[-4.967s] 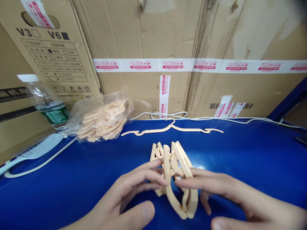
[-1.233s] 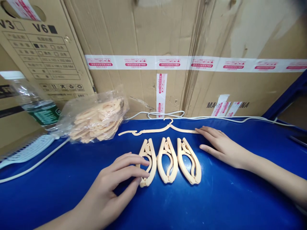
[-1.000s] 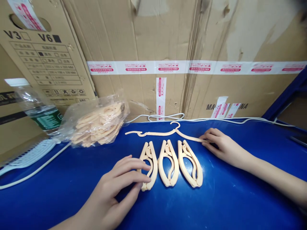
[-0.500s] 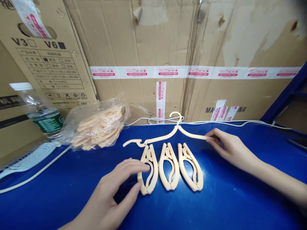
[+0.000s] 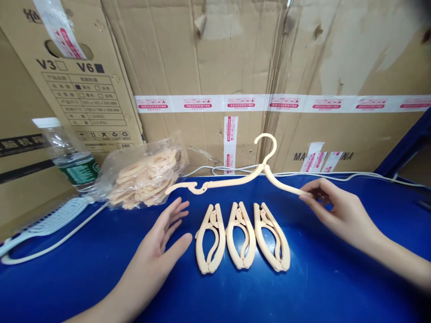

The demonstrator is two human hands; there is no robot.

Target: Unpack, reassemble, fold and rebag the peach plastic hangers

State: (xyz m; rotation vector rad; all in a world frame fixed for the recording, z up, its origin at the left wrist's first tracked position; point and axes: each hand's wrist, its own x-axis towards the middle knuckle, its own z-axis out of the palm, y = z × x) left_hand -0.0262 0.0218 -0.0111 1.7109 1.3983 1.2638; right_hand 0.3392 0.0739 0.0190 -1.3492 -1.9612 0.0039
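Observation:
My right hand pinches the right end of an unfolded cream plastic folding hanger, whose hook points up against the cardboard. The hanger's left arm reaches out above my left hand, which is open, fingers spread and apart from it. Three folded hangers lie side by side on the blue tabletop: a left one, a middle one and a right one. The left folded hanger is closest to my left thumb, with a gap between them.
A clear plastic bag full of folded hangers lies at the back left. Beside it are a water bottle, a pale hairbrush and a white cable. Large cardboard boxes wall off the back.
My left hand has drawn back left from the left folded hanger and spread its fingers. The unfolded hanger, still in my right hand, has risen, its hook now higher.

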